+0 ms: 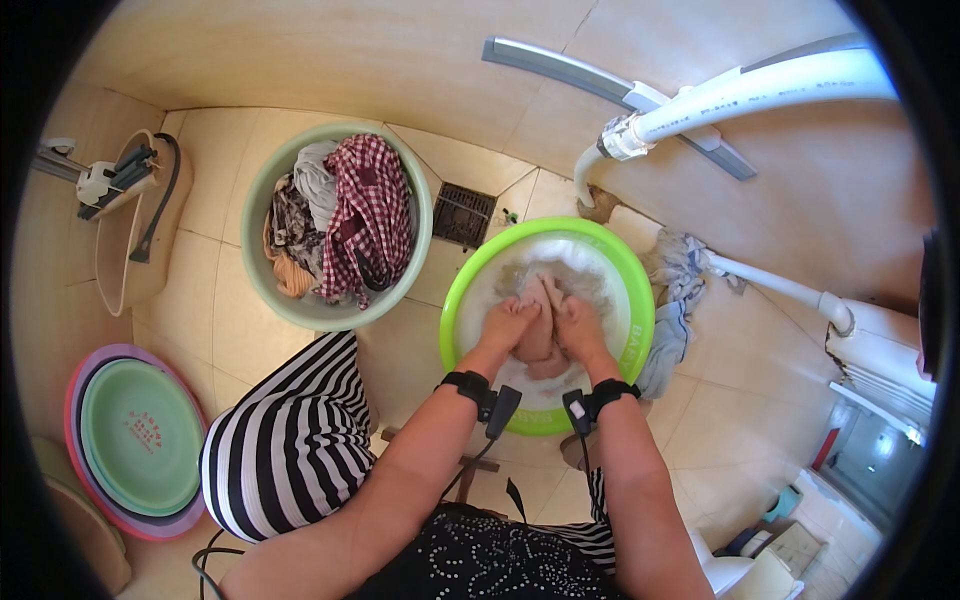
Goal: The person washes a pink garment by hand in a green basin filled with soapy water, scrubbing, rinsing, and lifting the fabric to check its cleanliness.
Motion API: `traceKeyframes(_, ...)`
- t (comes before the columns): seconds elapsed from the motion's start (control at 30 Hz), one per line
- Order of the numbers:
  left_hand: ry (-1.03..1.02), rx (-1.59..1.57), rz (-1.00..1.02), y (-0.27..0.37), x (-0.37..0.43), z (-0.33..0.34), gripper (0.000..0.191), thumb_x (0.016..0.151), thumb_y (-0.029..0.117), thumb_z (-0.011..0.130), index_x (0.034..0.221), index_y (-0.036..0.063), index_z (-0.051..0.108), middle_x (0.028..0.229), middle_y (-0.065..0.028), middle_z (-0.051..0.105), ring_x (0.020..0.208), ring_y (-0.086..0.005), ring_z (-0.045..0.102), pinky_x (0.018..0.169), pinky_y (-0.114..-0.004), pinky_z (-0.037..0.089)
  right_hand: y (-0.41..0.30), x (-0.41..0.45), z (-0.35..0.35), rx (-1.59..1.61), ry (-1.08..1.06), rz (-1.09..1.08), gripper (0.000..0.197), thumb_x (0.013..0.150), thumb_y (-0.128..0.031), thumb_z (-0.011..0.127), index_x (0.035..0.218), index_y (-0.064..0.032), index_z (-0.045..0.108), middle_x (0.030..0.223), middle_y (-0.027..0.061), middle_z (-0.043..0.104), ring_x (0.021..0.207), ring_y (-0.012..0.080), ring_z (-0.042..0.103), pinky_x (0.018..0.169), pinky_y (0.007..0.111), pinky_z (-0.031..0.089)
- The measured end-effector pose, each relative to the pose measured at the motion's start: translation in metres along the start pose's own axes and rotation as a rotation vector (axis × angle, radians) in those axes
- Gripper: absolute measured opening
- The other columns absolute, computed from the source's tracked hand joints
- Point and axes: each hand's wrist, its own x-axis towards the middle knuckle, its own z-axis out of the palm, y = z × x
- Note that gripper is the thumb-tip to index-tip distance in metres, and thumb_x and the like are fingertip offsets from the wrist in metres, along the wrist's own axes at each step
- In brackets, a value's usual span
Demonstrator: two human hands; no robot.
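Both of my hands are over a lime-green rimmed basin that holds sudsy water. A wet pinkish-beige cloth lies bunched between them, its lower part in the water. My left hand grips the left side of the cloth, fingers curled. On the other side, my right hand has its fingers closed on the cloth too. The hands are a short gap apart, with a fold of cloth rising between them. Both wrists wear black straps with small cabled devices.
Left of the basin, a pale green tub holds a red checked garment and other clothes. A floor drain lies between. Stacked basins stand at far left. Wet grey-blue cloths lie against the basin's right. White pipes run along the wall.
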Motion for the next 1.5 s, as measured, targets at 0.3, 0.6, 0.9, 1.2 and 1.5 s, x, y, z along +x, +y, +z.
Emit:
traceKeyframes(0.3,-0.312,-0.955,-0.238,0.021,-0.016,0.006,0.039,0.092,0.039,0.053,0.120,0.0114,0.053,0.111,-0.0052,0.059,0.098,-0.0195,0.056,0.088,-0.036,0.047,-0.084,-0.083,-0.019,1.029,-0.023,-0.103,0.033,0.084,-0.012,0.063,0.115,-0.0056,0.055,0.102,0.0098,0.065,0.091,0.0161,0.061,0.081,0.028,0.047)
traceKeyframes(0.6,0.026,-0.718,-0.337,0.019,-0.033,0.032,0.031,0.096,0.035,0.043,0.094,0.0073,0.056,0.074,-0.0048,0.056,0.059,-0.0162,0.055,0.050,-0.033,0.044,-0.087,-0.064,-0.024,0.279,0.386,0.040,0.026,0.090,-0.029,0.052,0.095,-0.0040,0.055,0.083,0.0226,0.063,0.082,0.0380,0.062,0.068,0.043,0.048)
traceKeyframes(0.9,-0.518,-0.473,-0.128,0.050,-0.065,0.032,0.040,0.089,0.048,0.053,0.088,0.0090,0.056,0.072,-0.0008,0.054,0.057,-0.0087,0.047,0.049,-0.023,0.037,-0.075,-0.068,-0.051,1.315,0.450,-0.019,0.015,0.094,-0.023,0.055,0.091,-0.0090,0.051,0.081,-0.0040,0.047,0.075,0.0051,0.041,0.067,0.020,0.038)
traceKeyframes(1.2,-0.885,-0.517,-0.249,0.046,-0.071,0.014,0.023,0.083,0.028,0.069,0.082,0.0119,0.054,0.070,0.0013,0.050,0.055,-0.0048,0.043,0.045,-0.017,0.031,-0.107,-0.093,-0.101,1.474,-0.167,-0.062,0.025,0.093,-0.031,0.053,0.091,-0.0065,0.051,0.077,0.0008,0.053,0.075,0.0144,0.052,0.084,0.031,0.046)
traceKeyframes(1.5,-0.809,-0.542,-0.369,0.053,-0.087,0.029,0.016,0.080,0.006,0.061,0.079,0.0121,0.047,0.066,0.0017,0.046,0.052,-0.0067,0.042,0.043,-0.021,0.031,-0.098,-0.071,-0.102,1.310,-0.153,0.157,0.024,0.096,-0.029,0.050,0.083,-0.0085,0.049,0.057,-0.0039,0.039,0.049,0.0099,0.041,0.053,0.025,0.042)
